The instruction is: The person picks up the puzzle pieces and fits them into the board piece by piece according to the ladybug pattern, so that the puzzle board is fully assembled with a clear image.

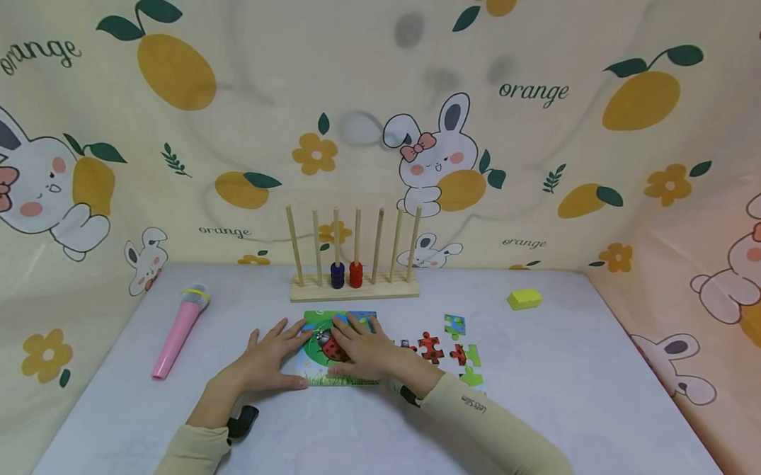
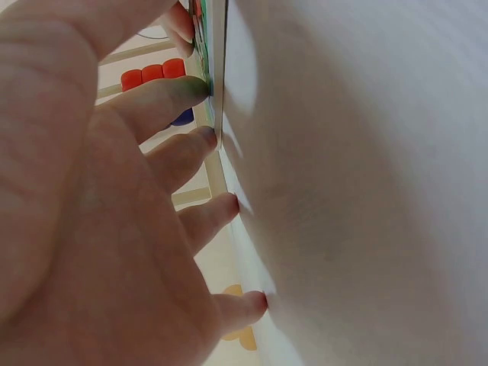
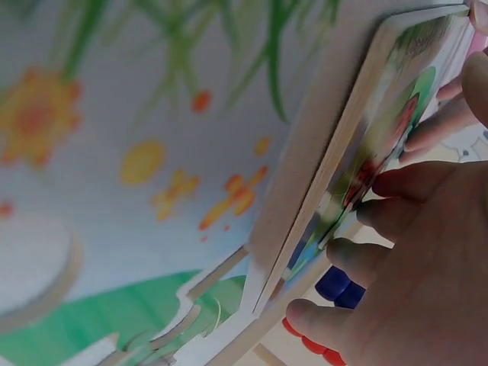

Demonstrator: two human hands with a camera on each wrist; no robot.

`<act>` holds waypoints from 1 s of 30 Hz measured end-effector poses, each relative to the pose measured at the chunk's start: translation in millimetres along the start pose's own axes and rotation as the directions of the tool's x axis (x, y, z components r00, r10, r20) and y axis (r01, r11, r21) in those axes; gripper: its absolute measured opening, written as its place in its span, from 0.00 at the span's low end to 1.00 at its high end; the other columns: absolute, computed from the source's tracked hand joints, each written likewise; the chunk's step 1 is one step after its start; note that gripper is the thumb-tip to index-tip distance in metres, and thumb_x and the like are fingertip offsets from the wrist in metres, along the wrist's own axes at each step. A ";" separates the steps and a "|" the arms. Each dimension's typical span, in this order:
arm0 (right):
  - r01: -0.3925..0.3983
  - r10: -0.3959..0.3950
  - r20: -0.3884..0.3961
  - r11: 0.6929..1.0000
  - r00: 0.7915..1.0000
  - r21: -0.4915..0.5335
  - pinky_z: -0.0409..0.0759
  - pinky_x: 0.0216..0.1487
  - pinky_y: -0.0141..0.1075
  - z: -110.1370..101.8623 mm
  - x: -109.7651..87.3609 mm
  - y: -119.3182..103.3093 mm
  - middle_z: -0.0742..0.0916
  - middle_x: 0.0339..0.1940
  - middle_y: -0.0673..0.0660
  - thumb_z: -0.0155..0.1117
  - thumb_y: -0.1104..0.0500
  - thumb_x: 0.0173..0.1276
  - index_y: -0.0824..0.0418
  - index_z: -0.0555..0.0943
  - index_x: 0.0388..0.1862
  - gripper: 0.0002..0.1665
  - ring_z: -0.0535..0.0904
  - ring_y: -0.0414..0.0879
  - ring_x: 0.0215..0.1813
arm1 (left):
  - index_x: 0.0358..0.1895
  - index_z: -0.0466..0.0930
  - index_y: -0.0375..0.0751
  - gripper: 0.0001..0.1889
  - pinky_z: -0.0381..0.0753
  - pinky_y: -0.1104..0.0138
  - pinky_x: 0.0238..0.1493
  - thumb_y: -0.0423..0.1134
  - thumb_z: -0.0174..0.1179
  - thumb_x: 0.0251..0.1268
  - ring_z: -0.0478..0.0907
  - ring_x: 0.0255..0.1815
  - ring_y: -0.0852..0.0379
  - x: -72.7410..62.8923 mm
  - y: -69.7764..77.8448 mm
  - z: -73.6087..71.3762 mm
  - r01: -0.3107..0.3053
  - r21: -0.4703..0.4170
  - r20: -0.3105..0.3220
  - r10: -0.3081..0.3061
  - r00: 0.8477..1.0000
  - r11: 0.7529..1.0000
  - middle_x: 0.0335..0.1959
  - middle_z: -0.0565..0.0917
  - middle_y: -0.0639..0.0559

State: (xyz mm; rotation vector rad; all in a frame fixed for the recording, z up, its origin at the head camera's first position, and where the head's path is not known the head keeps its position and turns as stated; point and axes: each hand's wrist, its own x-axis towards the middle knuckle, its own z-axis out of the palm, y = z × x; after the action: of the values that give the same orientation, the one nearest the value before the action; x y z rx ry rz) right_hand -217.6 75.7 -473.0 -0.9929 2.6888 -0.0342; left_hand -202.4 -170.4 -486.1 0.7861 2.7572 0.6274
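A ladybug picture puzzle board (image 1: 319, 373) lies flat on the white table. My left hand (image 1: 265, 363) has its fingers spread at the board's left side. In the left wrist view, some fingertips meet the board's edge (image 2: 216, 61) while others rest on the tabletop. My right hand (image 1: 365, 350) lies across the board's right part, fingers spread, covering some of the ladybug. The right wrist view shows its fingers (image 3: 358, 259) straight over the picture. Several loose jigsaw pieces (image 1: 431, 348) lie to the right, partly hidden behind the right hand and forearm.
Behind the board stands a wooden peg rack (image 1: 389, 288) with dark blue beads (image 1: 337, 275) and red beads (image 1: 356, 275). A pink microphone (image 1: 179, 338) lies at the left. A yellow block (image 1: 525, 299) sits at the back right. A printed cloth (image 1: 348, 76) hangs behind the table.
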 end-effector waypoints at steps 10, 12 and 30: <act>-0.011 0.010 0.019 1.000 1.000 0.020 0.45 0.75 0.63 -2.0 1.8 -0.1 0.52 0.83 0.54 0.45 0.28 0.72 0.57 0.54 0.81 0.50 0.44 0.56 0.82 | 0.75 0.64 0.43 0.49 0.41 0.21 0.61 0.63 0.71 0.52 0.47 0.77 0.28 0.2 1.0 -1.2 0.009 0.000 0.007 -0.009 1.000 1.000 0.79 0.57 0.40; -0.010 0.009 0.021 1.000 1.000 0.022 0.45 0.76 0.63 -2.3 2.4 0.0 0.52 0.83 0.54 0.46 0.28 0.72 0.57 0.55 0.81 0.50 0.45 0.56 0.82 | 0.75 0.64 0.42 0.50 0.40 0.21 0.61 0.63 0.71 0.52 0.46 0.77 0.28 0.3 1.7 -1.8 0.013 -0.007 0.013 -0.013 1.000 1.000 0.79 0.56 0.40; 0.037 -0.029 -0.032 0.955 0.999 0.295 0.40 0.77 0.60 -14.1 -2.5 23.7 0.52 0.83 0.57 0.47 0.36 0.77 0.61 0.53 0.81 0.45 0.44 0.56 0.82 | 0.77 0.59 0.38 0.51 0.37 0.24 0.64 0.61 0.70 0.55 0.40 0.79 0.32 4.2 7.3 -1.1 0.002 -0.022 0.059 0.000 0.998 1.000 0.79 0.55 0.41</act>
State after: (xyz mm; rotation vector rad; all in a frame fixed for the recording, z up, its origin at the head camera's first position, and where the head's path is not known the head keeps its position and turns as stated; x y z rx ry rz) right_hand -234.6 94.3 -461.6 -0.9468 2.5885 -0.4462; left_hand -202.9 -162.8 -482.2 0.7855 2.6931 0.6231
